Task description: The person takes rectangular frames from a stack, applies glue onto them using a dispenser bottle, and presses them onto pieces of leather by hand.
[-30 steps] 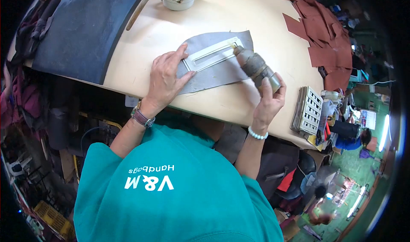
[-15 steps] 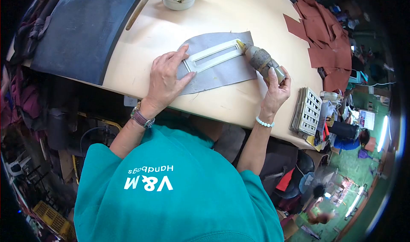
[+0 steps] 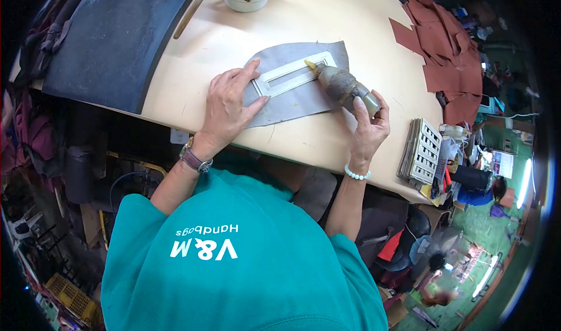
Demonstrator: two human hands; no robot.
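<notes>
A white rectangular frame (image 3: 280, 89) with a long slot lies on a grey leather piece (image 3: 292, 113) on the table. My left hand (image 3: 229, 103) rests at the frame's left end, thumb and fingers spread, fingertips on the frame's edge and the grey piece. A squeeze bottle (image 3: 338, 84) with a yellow nozzle (image 3: 311, 64) and dark grime or wrapping round its middle lies tilted in my right hand (image 3: 370, 126). My right fingers close round its base. The nozzle tip meets the frame's upper long strip; whether it touches I cannot tell.
A dark blue board (image 3: 117, 44) lies at the left of the table (image 3: 350, 15). A white tub (image 3: 248, 2) stands at the back. Rust-brown leather pieces (image 3: 444, 68) lie at the right, with a stack of slotted panels (image 3: 422, 153) near the right front edge.
My right hand has moved slightly left and down with the bottle. The nozzle has travelled left along the frame's upper strip from its right end. My left hand stays in place.
</notes>
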